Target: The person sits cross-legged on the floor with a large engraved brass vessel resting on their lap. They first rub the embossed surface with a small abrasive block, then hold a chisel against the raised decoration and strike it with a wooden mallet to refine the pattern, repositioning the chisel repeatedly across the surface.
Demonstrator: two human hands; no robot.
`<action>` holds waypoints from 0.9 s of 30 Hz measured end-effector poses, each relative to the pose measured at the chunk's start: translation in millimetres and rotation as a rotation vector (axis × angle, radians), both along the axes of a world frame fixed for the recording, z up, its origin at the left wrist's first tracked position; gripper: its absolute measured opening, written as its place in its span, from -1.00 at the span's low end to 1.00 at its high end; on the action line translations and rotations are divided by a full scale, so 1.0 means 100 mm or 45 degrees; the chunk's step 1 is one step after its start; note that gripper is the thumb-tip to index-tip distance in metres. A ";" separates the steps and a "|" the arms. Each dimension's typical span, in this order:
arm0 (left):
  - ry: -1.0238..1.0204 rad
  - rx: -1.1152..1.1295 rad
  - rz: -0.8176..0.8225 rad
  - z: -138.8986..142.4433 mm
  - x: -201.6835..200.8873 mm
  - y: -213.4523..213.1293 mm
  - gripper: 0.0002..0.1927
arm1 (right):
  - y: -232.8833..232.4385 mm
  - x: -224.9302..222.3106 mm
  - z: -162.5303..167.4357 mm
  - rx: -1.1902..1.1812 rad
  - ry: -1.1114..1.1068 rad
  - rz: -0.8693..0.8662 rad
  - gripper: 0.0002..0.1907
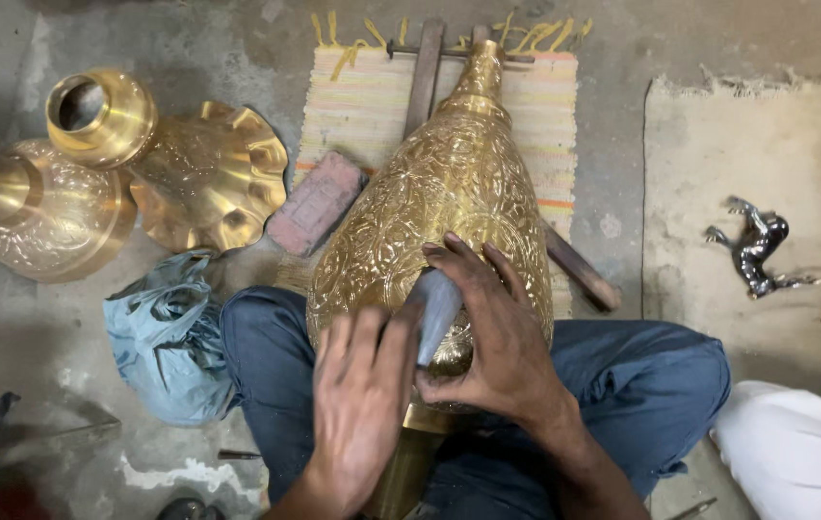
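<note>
My right hand (pixel 492 327) pinches a small grey pad (pixel 436 308) between thumb and curled fingers, pressing it against the belly of the big engraved brass vase (pixel 439 193) that lies across my lap, neck pointing away onto a striped mat (pixel 352 106). My left hand (pixel 357 395) lies flat, fingers together, steadying the vase just beside the pad. I judge I am mid-rub on the engraved surface; the next stroke calls for firm, even pressure and a steady vase. A brick (pixel 316 202), a blue cloth (pixel 165 332) and more brass vases (pixel 121 164) sit to my left.
</note>
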State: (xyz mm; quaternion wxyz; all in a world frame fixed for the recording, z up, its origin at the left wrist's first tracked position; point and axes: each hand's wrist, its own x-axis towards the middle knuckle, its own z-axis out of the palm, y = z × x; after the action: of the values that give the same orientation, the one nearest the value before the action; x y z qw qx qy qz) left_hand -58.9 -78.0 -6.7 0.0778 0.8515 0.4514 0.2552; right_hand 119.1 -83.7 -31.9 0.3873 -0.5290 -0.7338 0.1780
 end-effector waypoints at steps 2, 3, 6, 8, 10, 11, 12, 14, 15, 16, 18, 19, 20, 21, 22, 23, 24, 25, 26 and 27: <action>0.048 0.071 -0.024 0.01 0.02 0.04 -0.49 | 0.01 -0.01 -0.01 0.012 -0.013 -0.012 0.15; 0.080 0.096 -0.039 0.02 0.02 0.04 -0.46 | 0.01 -0.02 -0.02 0.018 -0.015 -0.006 0.14; -0.055 -0.002 -0.012 0.02 -0.02 -0.01 -0.52 | 0.03 -0.03 -0.06 0.075 0.013 -0.010 0.18; -0.060 0.014 -0.014 -0.02 -0.03 -0.02 -0.58 | 0.03 -0.02 -0.07 0.092 0.011 -0.019 0.19; 0.003 -0.036 -0.008 -0.05 -0.03 -0.04 -0.61 | 0.01 -0.01 -0.07 0.030 -0.006 0.000 0.16; 0.058 -0.037 -0.019 -0.07 -0.03 -0.04 -0.61 | 0.01 0.00 -0.07 0.029 0.001 0.005 0.16; 0.113 -0.019 -0.038 -0.08 -0.03 -0.01 -0.61 | 0.01 0.00 -0.06 0.045 0.006 0.002 0.17; 0.078 0.027 -0.010 -0.09 -0.04 -0.03 -0.63 | 0.01 0.00 -0.04 0.057 0.005 0.007 0.16; 0.071 0.043 -0.001 -0.09 -0.05 -0.04 -0.65 | 0.01 -0.01 -0.02 0.064 0.003 0.008 0.14; 0.081 0.018 0.027 -0.08 -0.06 -0.05 -0.66 | 0.03 -0.01 -0.01 0.090 -0.006 0.004 0.12; 0.098 -0.056 0.077 -0.09 -0.07 -0.06 -0.68 | 0.03 -0.01 0.01 0.077 -0.009 -0.006 0.13; 0.094 -0.046 0.069 -0.09 -0.07 -0.06 -0.70 | 0.03 -0.01 0.02 0.038 -0.010 0.006 0.14; 0.084 -0.032 0.068 -0.10 -0.05 -0.05 -0.73 | 0.02 -0.01 0.03 0.002 -0.006 0.008 0.14; 0.071 0.003 0.059 -0.10 -0.05 -0.06 -0.75 | 0.02 -0.02 0.03 -0.014 -0.004 0.002 0.14; 0.080 0.027 0.041 -0.10 -0.04 -0.03 -0.71 | 0.03 -0.02 0.02 -0.006 -0.005 -0.011 0.14; 0.089 0.047 0.030 -0.09 -0.04 -0.03 -0.67 | 0.03 -0.02 0.01 0.019 -0.011 -0.003 0.15; 0.106 0.049 0.023 -0.08 -0.04 -0.03 -0.63 | 0.02 -0.02 -0.01 0.027 -0.009 0.009 0.16; 0.087 -0.013 0.040 -0.06 -0.04 -0.02 -0.62 | 0.02 -0.02 -0.02 0.031 0.001 0.008 0.17; 0.065 -0.058 0.048 -0.01 -0.07 -0.07 -0.60 | 0.02 -0.01 -0.03 0.052 0.006 -0.001 0.16; 0.036 -0.100 0.060 0.01 -0.06 -0.05 -0.59 | 0.02 -0.01 -0.04 0.078 0.005 -0.006 0.14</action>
State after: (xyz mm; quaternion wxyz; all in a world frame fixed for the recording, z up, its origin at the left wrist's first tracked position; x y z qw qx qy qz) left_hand -64.8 -83.2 -5.4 0.0987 0.8404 0.4820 0.2272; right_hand 118.2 -81.4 -35.8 0.4054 -0.5181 -0.7369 0.1556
